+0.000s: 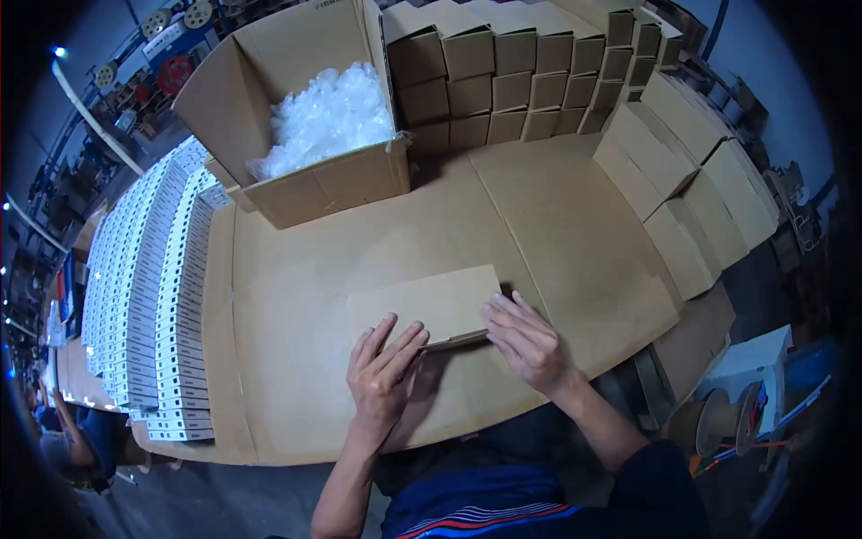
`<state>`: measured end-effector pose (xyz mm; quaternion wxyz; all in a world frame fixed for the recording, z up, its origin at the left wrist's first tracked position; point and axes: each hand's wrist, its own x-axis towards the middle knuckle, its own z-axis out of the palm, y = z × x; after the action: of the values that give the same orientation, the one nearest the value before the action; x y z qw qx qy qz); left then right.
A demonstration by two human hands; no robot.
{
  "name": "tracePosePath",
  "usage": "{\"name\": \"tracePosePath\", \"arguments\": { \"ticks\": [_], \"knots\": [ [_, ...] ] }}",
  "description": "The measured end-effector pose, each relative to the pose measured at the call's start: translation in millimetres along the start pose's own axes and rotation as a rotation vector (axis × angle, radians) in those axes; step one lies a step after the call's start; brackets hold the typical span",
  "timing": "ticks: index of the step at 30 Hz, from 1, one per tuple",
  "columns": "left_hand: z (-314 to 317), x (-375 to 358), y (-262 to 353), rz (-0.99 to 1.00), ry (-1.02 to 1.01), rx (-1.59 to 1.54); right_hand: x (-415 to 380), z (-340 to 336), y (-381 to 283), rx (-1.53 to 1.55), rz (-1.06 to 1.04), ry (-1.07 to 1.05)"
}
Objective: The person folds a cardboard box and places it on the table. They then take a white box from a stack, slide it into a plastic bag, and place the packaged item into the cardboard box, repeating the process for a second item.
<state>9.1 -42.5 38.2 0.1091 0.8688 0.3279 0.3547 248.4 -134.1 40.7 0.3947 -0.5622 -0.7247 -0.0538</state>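
Note:
A flat brown cardboard box (426,305) lies near the front of the cardboard-covered table (305,404). At its front left edge is my left hand (386,364), fingers apart, the fingertips resting on the box. My right hand (523,340) touches the box's right end with its fingers stretched out. Both hands rest against the box without wrapping round it. The box looks closed, with a narrow slit along its front edge.
An open carton (332,193) holding clear plastic pieces (332,117) stands at the back left. White slotted parts (135,287) are stacked along the left. Brown boxes (512,58) line the back, with more boxes (687,171) at the right. A person (76,440) is at far left.

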Motion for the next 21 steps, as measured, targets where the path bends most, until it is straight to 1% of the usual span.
{"name": "tracePosePath", "arguments": {
  "ticks": [3, 5, 6, 8, 9, 12, 13, 16, 20, 21],
  "knots": [
    [4, 2, 0, -0.023, 0.031, -0.024, 8, 7, 0, 0.068, -0.018, -0.037],
    [8, 5, -4, -0.011, 0.077, 0.007, 6, 21, -2, 0.096, 0.088, 0.021],
    [10, 7, -6, -0.017, 0.110, -0.025, 7, 28, -5, 0.113, 0.136, 0.045],
    [13, 7, -7, -0.025, 0.153, -0.096, 14, 30, -31, 0.103, 0.222, 0.064],
    [15, 6, -7, -0.064, 0.167, -0.159, 18, 32, -41, 0.089, 0.267, 0.081],
    [13, 3, -5, -0.042, 0.161, -0.163, 11, 56, -45, 0.134, 0.328, 0.224],
    [14, 2, -2, -0.056, 0.171, -0.148, 10, 60, -45, 0.185, 0.361, 0.243],
    [14, -2, 4, -0.095, 0.193, -0.093, 8, 59, -43, 0.232, 0.367, 0.222],
    [18, -3, 14, -0.217, 0.207, -0.049, 10, 61, -45, 0.240, 0.396, 0.239],
    [20, -4, 13, -0.256, 0.187, -0.083, 11, 61, -47, 0.224, 0.412, 0.250]
  ]
}}
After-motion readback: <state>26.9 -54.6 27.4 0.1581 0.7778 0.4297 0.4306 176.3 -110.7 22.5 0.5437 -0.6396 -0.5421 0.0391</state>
